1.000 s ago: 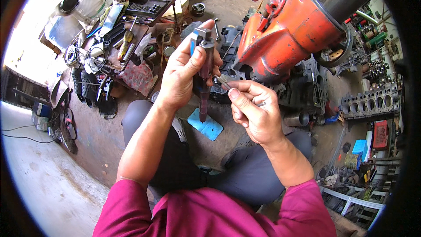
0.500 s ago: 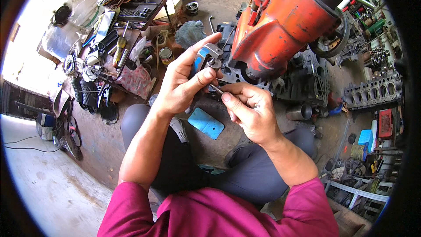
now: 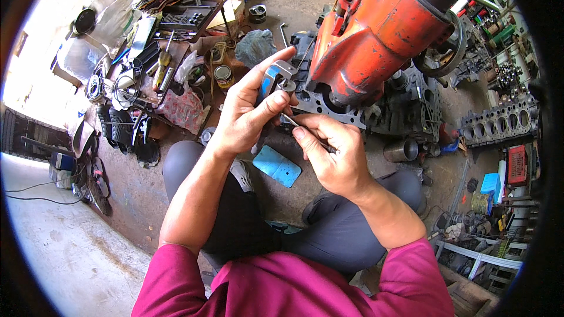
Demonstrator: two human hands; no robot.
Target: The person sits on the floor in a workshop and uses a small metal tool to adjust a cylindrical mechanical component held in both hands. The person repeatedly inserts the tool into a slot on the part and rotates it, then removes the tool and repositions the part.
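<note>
left hand: the left hand (image 3: 241,108) closes around a metal tool (image 3: 286,85) with a blue patch, raised ahead of the knees (image 3: 187,167), forefinger stretched up beside it.
right hand: the right hand (image 3: 335,155) pinches a thin rod (image 3: 288,120) between thumb and fingers, its end pointing toward the left hand.
meeting point: the rod's end sits just beside the left fingers; whether it touches the tool, one cannot tell.
floor: a light blue pad (image 3: 277,166) lies below the hands.
ahead: a scuffed red machine (image 3: 376,41) leans above dark engine parts (image 3: 414,108).
left side: a screwdriver (image 3: 161,70) lies near cables (image 3: 126,76); a jar (image 3: 224,76) stands nearby.
right side: an engine block (image 3: 499,132) rests near a red crate (image 3: 517,164).
</note>
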